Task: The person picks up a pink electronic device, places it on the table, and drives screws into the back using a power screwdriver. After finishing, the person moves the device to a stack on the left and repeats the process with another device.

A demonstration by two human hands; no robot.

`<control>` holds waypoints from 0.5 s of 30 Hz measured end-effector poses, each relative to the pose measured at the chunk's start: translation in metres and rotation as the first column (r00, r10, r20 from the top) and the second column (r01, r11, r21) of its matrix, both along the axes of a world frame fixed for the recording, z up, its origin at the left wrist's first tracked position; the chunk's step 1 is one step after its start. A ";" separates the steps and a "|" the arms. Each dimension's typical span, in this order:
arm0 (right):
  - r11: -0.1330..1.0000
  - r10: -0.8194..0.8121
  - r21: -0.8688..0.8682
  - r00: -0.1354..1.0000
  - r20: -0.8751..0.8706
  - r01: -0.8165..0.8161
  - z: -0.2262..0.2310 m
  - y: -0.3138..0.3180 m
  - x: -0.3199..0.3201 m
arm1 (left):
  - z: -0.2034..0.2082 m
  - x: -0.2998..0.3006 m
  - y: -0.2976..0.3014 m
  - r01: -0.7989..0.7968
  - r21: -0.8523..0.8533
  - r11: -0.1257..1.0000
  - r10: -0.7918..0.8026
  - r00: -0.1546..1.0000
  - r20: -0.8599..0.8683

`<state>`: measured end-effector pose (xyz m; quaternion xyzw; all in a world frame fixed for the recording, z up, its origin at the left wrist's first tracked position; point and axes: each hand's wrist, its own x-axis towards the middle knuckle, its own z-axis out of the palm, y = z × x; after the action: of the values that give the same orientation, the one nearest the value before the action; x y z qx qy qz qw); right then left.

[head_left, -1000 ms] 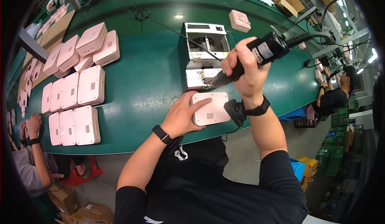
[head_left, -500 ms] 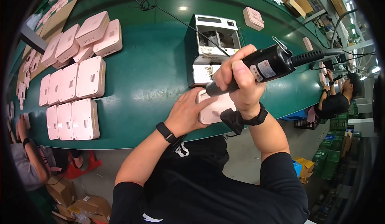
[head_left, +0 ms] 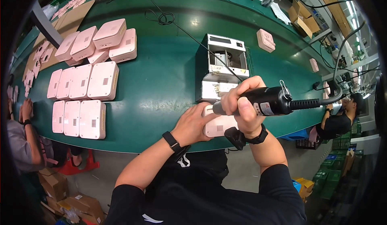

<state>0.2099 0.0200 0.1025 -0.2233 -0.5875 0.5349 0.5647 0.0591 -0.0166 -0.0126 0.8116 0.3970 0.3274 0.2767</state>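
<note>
My right hand (head_left: pixel 246 111) is wrapped round a black corded electric screwdriver (head_left: pixel 271 101), which lies nearly level and points left. Its nose is over the upper left part of a pale pink plastic box (head_left: pixel 219 130) with a small vent grille; the tip is hard to make out. My left hand (head_left: pixel 191 124) grips the left side of that box, its thumb across the top and its fingers round the edge. Just beyond both hands stands a black and white screw feeder (head_left: pixel 219 69), partly hidden by my right hand.
Rows of pink boxes (head_left: pixel 92 119) stand on the green table (head_left: pixel 157 76) at left, with more stacked behind (head_left: pixel 109 33). Another pink box (head_left: pixel 266 40) is at the far right. A thin black cable (head_left: pixel 177 23) crosses above the feeder. Co-workers sit at left (head_left: pixel 30 144) and right (head_left: pixel 342 120).
The whole scene sits lower in the picture as the view has shifted. The screwdriver's rear end has dropped, so it is closer to level. Both hands keep their hold.
</note>
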 end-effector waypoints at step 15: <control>1.000 -0.019 -0.003 0.999 0.029 0.019 0.004 -0.004 0.013 | 0.002 0.006 0.006 0.012 -0.045 0.999 -0.012 1.000 0.005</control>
<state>0.2227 0.0161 0.1067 -0.2375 -0.5927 0.5271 0.5608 0.0649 -0.0109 -0.0101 0.8067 0.3987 0.3188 0.2979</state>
